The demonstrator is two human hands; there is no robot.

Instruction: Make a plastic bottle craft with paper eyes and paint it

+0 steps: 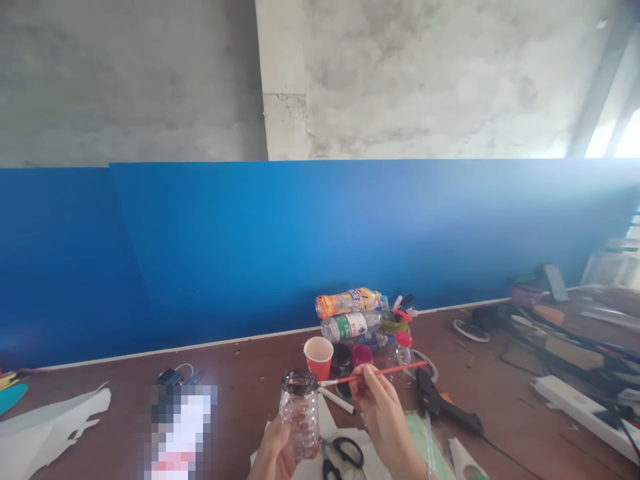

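Note:
My left hand [274,452] is wrapped round a clear ribbed plastic bottle piece [299,412], open at the top and held upright above the table. My right hand [383,413] pinches a thin red-handled paintbrush [373,373], which lies nearly level with its pale tip pointing left toward the bottle's rim. A red paper cup [319,357] stands just behind the bottle. Black-handled scissors [341,457] lie on white paper below my hands.
Several plastic bottles [350,313] lie stacked against the blue wall panel [320,247]. A black glue gun [440,400] lies to the right. A white power strip [580,413] and cables crowd the far right. White paper cut-outs [50,427] lie at the left of the brown table [240,380].

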